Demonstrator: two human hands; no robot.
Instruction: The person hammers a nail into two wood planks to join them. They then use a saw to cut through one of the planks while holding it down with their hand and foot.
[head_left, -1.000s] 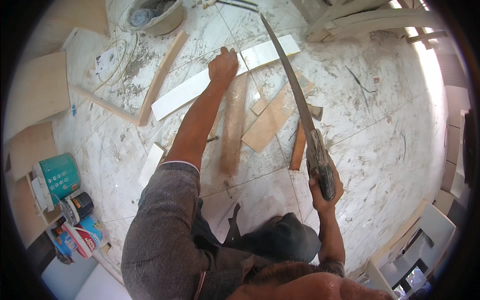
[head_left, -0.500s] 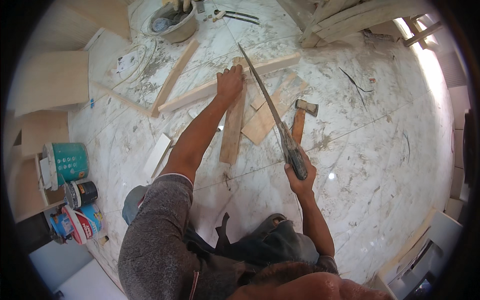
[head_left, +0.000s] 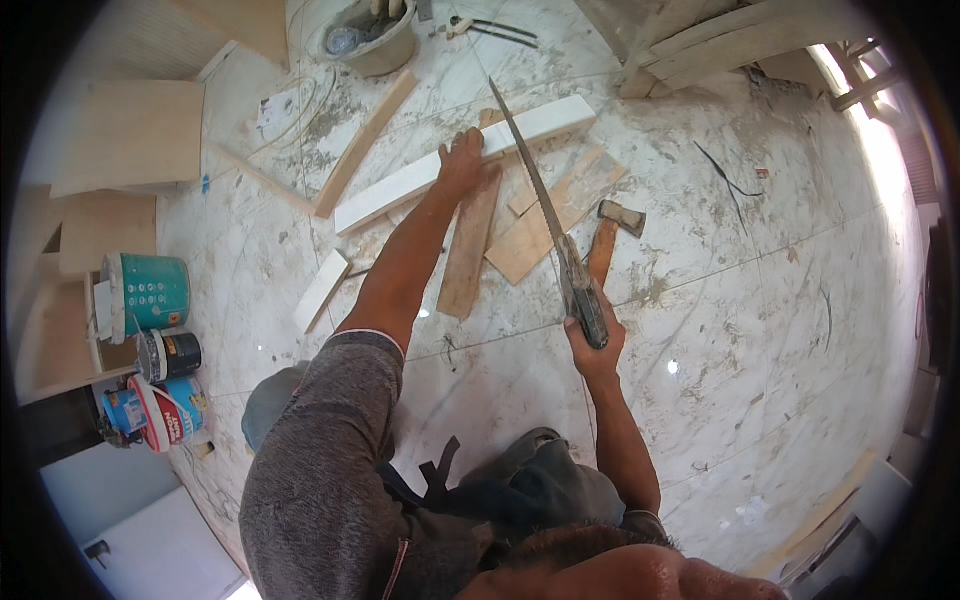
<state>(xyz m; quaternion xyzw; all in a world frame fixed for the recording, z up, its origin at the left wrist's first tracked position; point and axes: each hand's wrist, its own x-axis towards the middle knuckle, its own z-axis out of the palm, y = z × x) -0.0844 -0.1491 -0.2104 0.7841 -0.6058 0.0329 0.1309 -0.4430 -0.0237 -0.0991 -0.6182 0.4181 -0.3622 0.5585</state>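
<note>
A long wooden batten (head_left: pixel 385 203) with a white top face lies slantwise on the floor ahead of me. My left hand (head_left: pixel 462 160) is closed over its middle, fingers curled toward the far edge. Gripped by its dark handle in my right hand (head_left: pixel 598 342) is a handsaw (head_left: pixel 545 205), its blade pointing away and crossing above the batten in the picture. I cannot tell whether blade and batten touch. A brown plank (head_left: pixel 466 255) runs under the batten toward me. Beside the saw lies a hammer (head_left: pixel 622 217) with a wooden handle.
Flat wood offcuts (head_left: pixel 545 235) lie right of the brown plank, and a short white piece (head_left: pixel 322 290) lies left. Beyond are another batten (head_left: pixel 365 142), a bucket (head_left: pixel 372 52) and pincers (head_left: pixel 495 32). Paint buckets (head_left: pixel 155 292) line the left; a wooden structure (head_left: pixel 730 45) stands far right.
The batten has been turned over under my left hand: its white face now shows on top instead of bare wood. My right hand still holds the saw. The view has shifted slightly.
</note>
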